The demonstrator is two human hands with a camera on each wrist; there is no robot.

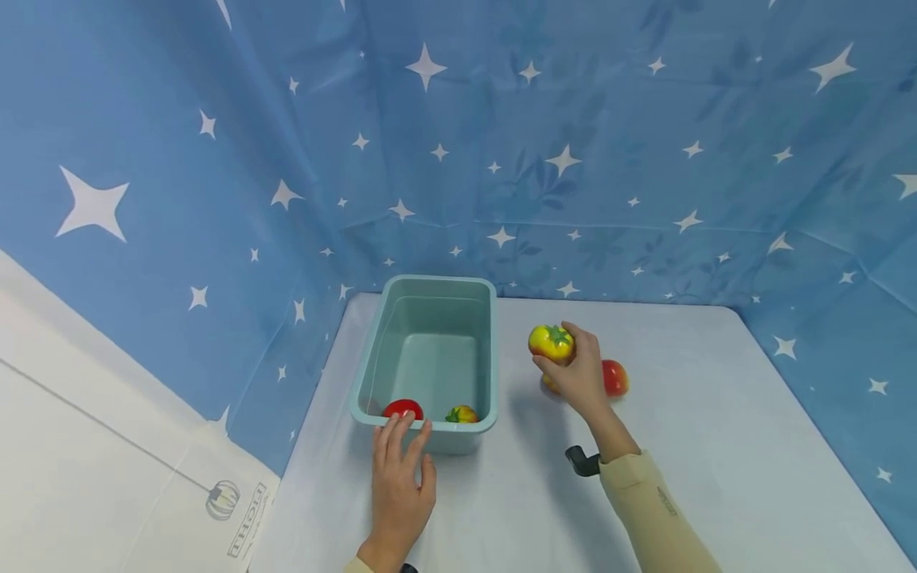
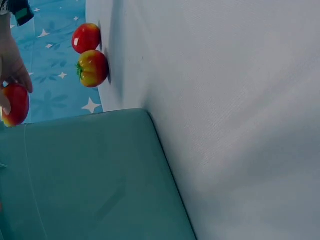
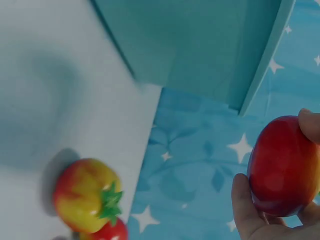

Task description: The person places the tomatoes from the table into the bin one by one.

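My right hand (image 1: 579, 372) grips a yellow-and-red toy tomato (image 1: 550, 343) with a green leafy top, held up over the table to the right of the bin. In the right wrist view, its red underside (image 3: 281, 167) faces the camera between thumb and fingers. My left hand (image 1: 403, 485) has its fingers spread at the near rim of the pale green plastic bin (image 1: 490, 350). Inside, near that rim, lie a red fruit (image 1: 403, 408) and a yellow tomato (image 1: 464, 414), both partly hidden by the bin wall.
Under and beside my right hand, another tomato (image 3: 85, 195) and a red one (image 1: 614, 378) sit close together on the white-covered table (image 1: 716, 446). A blue curtain with white stars (image 1: 573, 199) stands behind the table and along its sides.
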